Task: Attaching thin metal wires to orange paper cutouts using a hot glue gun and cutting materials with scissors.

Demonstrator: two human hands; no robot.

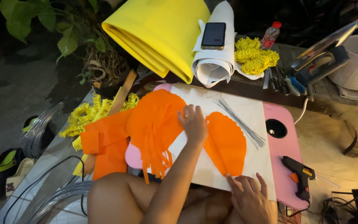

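On the pink table, fringed orange paper hangs over the left edge, the left hand lies flat on the board, fingers together, touching an orange petal whose bottom tip the right hand's spread fingers press.

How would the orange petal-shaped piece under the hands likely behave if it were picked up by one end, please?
The orange petal-shaped piece looks thin and flat, so it would probably flop. It seems light, likely sliding easily on the white board. The right hand pins its tip, the left hand its edge.
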